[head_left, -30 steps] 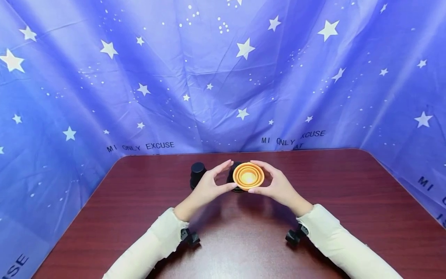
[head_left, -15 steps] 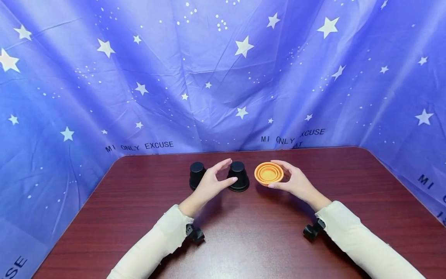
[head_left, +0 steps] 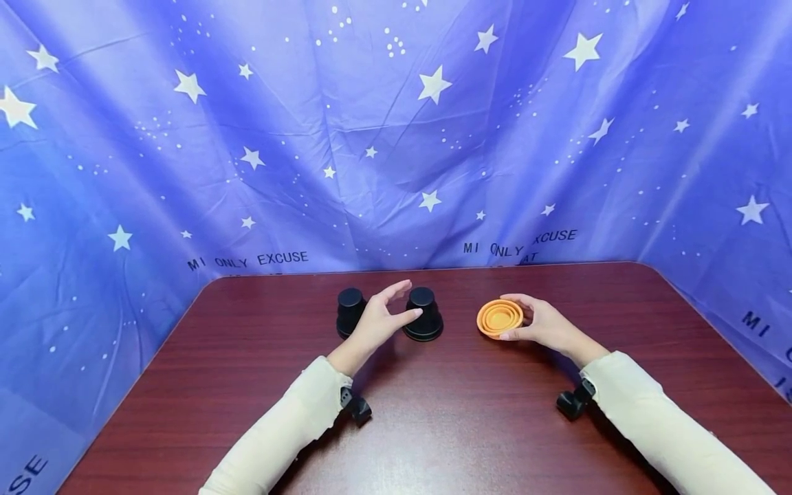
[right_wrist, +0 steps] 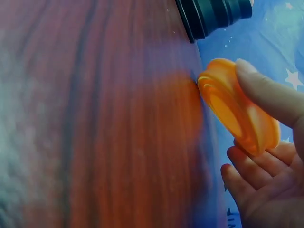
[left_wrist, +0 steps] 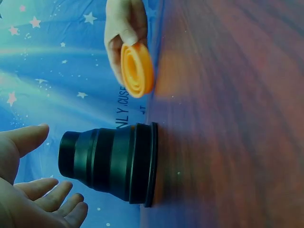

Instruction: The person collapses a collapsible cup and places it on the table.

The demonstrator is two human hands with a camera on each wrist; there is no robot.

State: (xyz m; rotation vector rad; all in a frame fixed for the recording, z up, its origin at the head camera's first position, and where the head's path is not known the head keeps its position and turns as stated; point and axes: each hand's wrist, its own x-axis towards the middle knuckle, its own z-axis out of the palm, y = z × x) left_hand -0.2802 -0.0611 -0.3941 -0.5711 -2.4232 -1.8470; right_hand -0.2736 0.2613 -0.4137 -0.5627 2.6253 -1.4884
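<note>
My right hand (head_left: 547, 326) pinches an orange collapsible cup (head_left: 500, 317), folded flat into rings, between thumb and fingers at its right side. In the right wrist view the cup (right_wrist: 237, 107) is tilted, its lower rim close to the tabletop; whether it touches is unclear. A black stepped collapsible cup (head_left: 423, 316) stands extended, wide rim down, at the middle of the table. Around its left side my left hand (head_left: 377, 320) is held with thumb and fingers spread; in the left wrist view they are apart from this cup (left_wrist: 111, 164). Another black cup (head_left: 350, 309) is partly hidden behind my left hand.
All of this is on a dark red wooden table (head_left: 408, 405), near its back edge. Behind hangs a blue star-patterned cloth (head_left: 346, 137). Each wrist carries a small black camera, one by the left cuff (head_left: 355, 405) and one by the right (head_left: 572, 404).
My right hand has carried the orange cup rightward, away from in front of the middle black cup, and lowered it towards the table. The left hand has stayed nearly in place.
</note>
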